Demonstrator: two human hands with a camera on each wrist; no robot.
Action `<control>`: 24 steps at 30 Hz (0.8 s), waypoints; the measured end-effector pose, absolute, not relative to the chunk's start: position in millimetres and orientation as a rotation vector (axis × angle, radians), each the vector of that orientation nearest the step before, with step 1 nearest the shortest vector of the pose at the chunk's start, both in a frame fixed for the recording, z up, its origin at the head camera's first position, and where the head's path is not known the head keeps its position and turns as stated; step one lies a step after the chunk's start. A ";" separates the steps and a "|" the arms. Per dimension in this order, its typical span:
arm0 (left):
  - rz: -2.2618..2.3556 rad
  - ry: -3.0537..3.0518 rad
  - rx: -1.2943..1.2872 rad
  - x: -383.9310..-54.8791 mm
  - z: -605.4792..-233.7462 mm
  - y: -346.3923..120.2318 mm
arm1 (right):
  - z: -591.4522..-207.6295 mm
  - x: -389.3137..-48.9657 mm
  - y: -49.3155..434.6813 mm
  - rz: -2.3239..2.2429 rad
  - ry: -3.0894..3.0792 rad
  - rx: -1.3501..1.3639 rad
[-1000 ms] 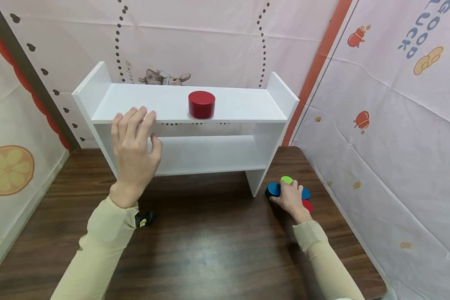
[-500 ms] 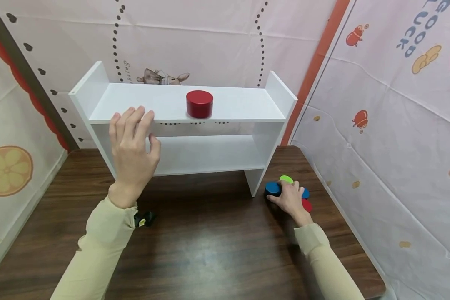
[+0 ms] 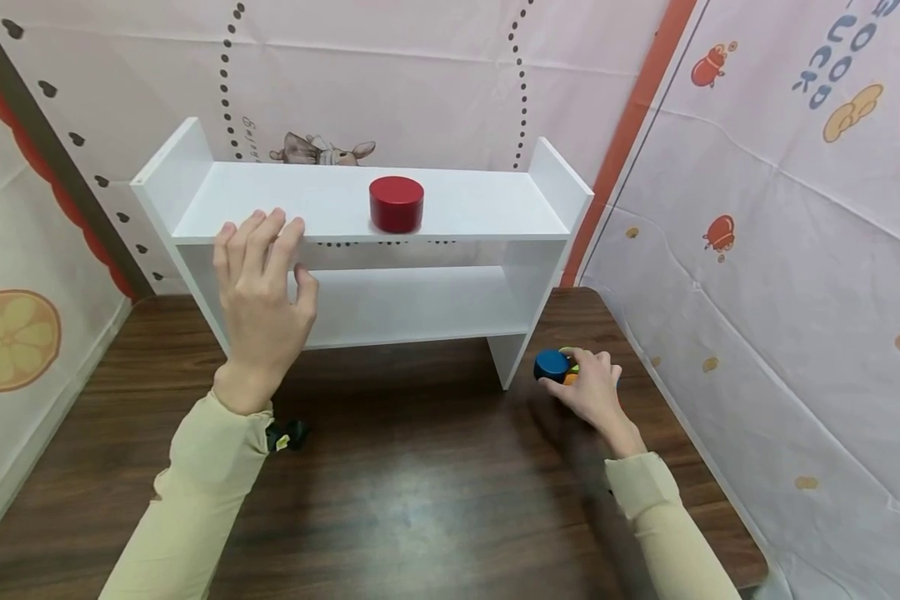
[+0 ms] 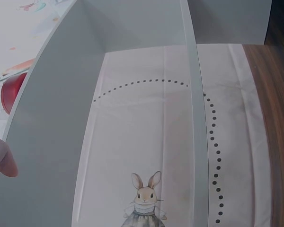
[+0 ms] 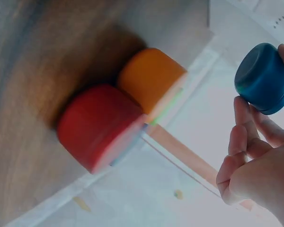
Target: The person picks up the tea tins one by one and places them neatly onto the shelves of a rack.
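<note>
My right hand (image 3: 592, 392) pinches a blue round tin (image 3: 551, 366) between thumb and fingers. In the right wrist view the blue tin (image 5: 262, 80) is held above the table, apart from an orange tin (image 5: 151, 80) and a red tin (image 5: 99, 125) that stand side by side. A green edge shows behind them. My left hand (image 3: 262, 300) is raised at the front edge of the white shelf (image 3: 300, 187), fingers spread and slightly bent, holding nothing; whether it touches the shelf I cannot tell. On the top board sits another red tin (image 3: 396, 205).
Below the top board runs a lower board (image 3: 412, 307). The shelf stands at the back of a dark wooden table (image 3: 405, 483). Printed cloth (image 3: 742, 317) hangs close along the right and back. A small black device (image 3: 291, 435) shows by the left wrist.
My right hand has lifted the blue tin from the group of tins, uncovering part of an orange one. The left hand keeps its place; the head view has shifted slightly.
</note>
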State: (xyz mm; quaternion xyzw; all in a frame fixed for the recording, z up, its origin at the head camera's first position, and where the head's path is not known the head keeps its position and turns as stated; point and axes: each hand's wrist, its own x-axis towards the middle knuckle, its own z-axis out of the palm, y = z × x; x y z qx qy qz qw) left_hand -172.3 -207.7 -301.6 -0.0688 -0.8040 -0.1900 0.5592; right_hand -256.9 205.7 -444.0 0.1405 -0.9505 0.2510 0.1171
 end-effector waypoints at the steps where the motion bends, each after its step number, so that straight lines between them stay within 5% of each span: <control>1: -0.448 -1.895 -0.162 -172.5 -301.6 -207.6 | -441.5 -255.6 205.8 0.739 -2.775 0.415; 24: -0.477 -1.871 -0.159 -175.0 -301.9 -206.6 | -382.4 -228.2 180.7 0.831 -2.509 0.659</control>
